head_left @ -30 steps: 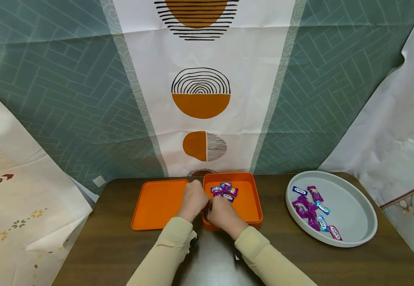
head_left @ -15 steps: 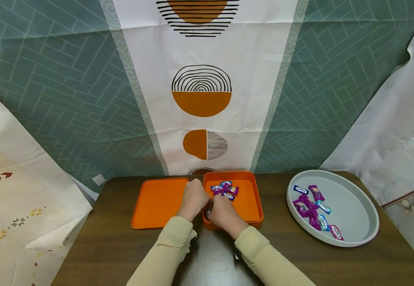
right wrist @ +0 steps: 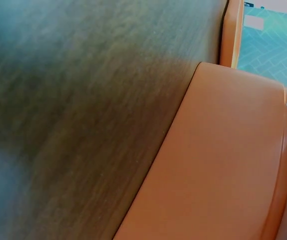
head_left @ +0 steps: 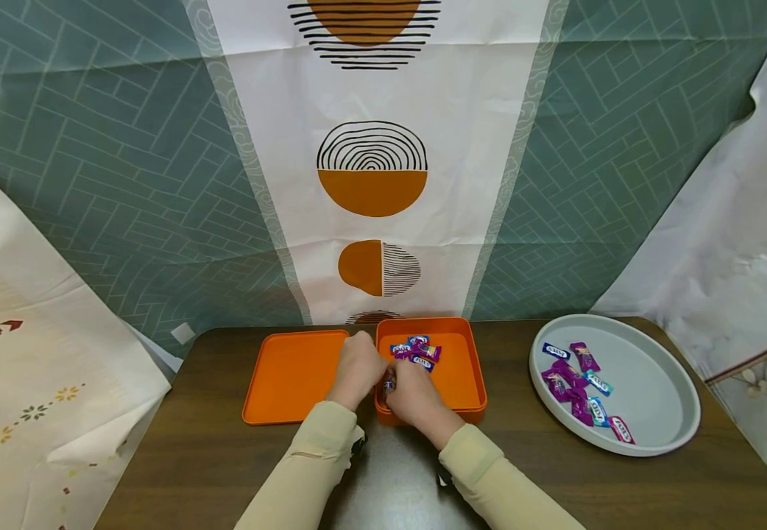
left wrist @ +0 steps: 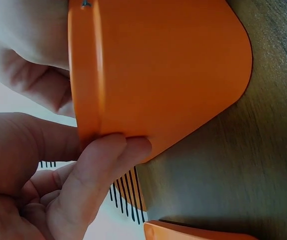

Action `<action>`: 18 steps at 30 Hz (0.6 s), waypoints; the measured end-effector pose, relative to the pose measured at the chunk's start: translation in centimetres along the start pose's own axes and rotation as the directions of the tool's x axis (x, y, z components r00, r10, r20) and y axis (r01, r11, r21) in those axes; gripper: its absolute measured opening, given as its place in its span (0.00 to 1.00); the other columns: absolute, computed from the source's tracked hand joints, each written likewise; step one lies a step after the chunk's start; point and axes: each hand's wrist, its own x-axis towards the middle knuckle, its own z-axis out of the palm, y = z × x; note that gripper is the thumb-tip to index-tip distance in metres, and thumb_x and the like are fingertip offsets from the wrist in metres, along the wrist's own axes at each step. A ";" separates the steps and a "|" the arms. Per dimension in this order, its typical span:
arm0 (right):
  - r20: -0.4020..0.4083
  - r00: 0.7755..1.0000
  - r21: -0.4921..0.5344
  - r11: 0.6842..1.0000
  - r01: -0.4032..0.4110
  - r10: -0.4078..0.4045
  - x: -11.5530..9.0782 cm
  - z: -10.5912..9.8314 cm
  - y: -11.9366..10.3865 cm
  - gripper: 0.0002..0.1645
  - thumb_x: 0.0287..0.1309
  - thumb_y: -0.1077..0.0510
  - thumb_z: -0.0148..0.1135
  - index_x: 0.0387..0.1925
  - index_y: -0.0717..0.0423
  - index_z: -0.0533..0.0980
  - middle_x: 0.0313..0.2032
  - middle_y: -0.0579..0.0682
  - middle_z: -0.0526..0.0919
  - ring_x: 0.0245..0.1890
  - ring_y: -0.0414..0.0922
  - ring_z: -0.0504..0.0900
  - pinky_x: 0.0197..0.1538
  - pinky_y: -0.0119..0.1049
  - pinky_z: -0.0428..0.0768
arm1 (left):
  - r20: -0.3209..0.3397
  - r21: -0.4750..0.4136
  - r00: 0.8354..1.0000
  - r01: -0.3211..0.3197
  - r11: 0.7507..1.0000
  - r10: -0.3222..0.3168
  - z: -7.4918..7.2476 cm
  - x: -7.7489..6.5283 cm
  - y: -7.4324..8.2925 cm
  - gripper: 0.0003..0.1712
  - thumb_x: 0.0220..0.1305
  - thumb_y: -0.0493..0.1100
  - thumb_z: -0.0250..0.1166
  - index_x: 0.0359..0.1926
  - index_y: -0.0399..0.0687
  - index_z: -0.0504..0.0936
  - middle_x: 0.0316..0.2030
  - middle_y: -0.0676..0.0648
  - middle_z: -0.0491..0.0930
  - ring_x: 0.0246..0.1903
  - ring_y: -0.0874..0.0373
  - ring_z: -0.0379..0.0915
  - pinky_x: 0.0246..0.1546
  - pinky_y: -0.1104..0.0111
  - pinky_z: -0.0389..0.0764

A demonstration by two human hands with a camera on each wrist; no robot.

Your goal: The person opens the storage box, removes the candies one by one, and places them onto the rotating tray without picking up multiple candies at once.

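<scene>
An orange box (head_left: pixel 464 379) stands on the table, with several small wrapped candies (head_left: pixel 421 352) in purple and blue wrappers on its floor. At its near left corner my left hand (head_left: pixel 359 370) pinches the rim; the left wrist view shows fingertips (left wrist: pixel 103 152) against the outer wall. My right hand (head_left: pixel 416 396) reaches over the front rim into the box, its fingers curled. A dark-wrapped candy (head_left: pixel 389 383) shows at its fingertips, partly hidden by the hand. In the right wrist view the box's outer wall (right wrist: pixel 223 160) covers most of my fingers.
A flat orange tray or lid (head_left: pixel 297 379) lies left of the box. To the right, a round grey tray (head_left: pixel 662 390) holds several wrapped candies (head_left: pixel 572 383). The brown table (head_left: pixel 224 471) ends at a patterned cloth (head_left: pixel 178 221) behind.
The right hand has shifted very slightly, and the dark-wrapped candy at its fingertips shows a little more and higher. The left hand and the box have stayed in place.
</scene>
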 end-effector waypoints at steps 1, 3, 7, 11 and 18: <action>-0.009 1.000 0.006 1.000 0.012 -0.012 0.0 -0.1 0.0 0.07 0.46 0.63 0.64 0.26 0.52 0.73 0.21 0.44 0.71 0.22 0.42 0.70 0.23 0.31 0.71 | -0.004 0.002 1.000 -0.002 1.000 0.002 0.0 0.0 0.0 0.06 0.47 0.35 0.65 0.24 0.40 0.74 0.17 0.46 0.72 0.13 0.54 0.68 0.12 0.68 0.69; -0.023 0.999 0.015 0.999 0.035 -0.035 -0.1 -0.3 0.2 0.06 0.47 0.62 0.66 0.27 0.52 0.75 0.22 0.43 0.73 0.23 0.41 0.72 0.26 0.31 0.73 | -0.008 0.009 1.000 -0.001 1.000 0.001 0.0 -0.1 0.0 0.07 0.47 0.36 0.65 0.24 0.40 0.74 0.17 0.46 0.72 0.14 0.54 0.68 0.12 0.68 0.69; -0.078 0.996 0.026 0.999 0.044 -0.042 -0.5 -1.2 0.6 0.07 0.50 0.58 0.67 0.33 0.53 0.81 0.30 0.43 0.80 0.33 0.41 0.78 0.38 0.33 0.77 | 0.000 0.012 1.000 0.018 1.000 -0.018 -0.1 -0.2 0.1 0.10 0.46 0.38 0.67 0.28 0.38 0.75 0.19 0.46 0.72 0.15 0.54 0.68 0.12 0.69 0.70; -0.143 0.990 0.040 0.999 0.005 0.001 -0.9 -2.9 1.0 0.14 0.54 0.56 0.65 0.43 0.55 0.81 0.39 0.47 0.82 0.43 0.45 0.79 0.46 0.39 0.76 | 0.000 0.023 1.000 0.029 0.999 -0.029 -0.1 -0.2 0.1 0.12 0.46 0.39 0.68 0.31 0.37 0.76 0.21 0.46 0.73 0.17 0.54 0.69 0.13 0.69 0.71; -0.270 0.963 -0.009 1.000 0.004 -0.007 -1.7 -7.1 1.7 0.11 0.56 0.57 0.63 0.42 0.48 0.82 0.37 0.44 0.81 0.33 0.40 0.76 0.31 0.29 0.75 | -0.003 0.036 0.999 0.046 0.998 -0.046 0.0 -0.1 0.4 0.13 0.46 0.39 0.69 0.33 0.36 0.77 0.22 0.46 0.73 0.17 0.54 0.69 0.13 0.71 0.71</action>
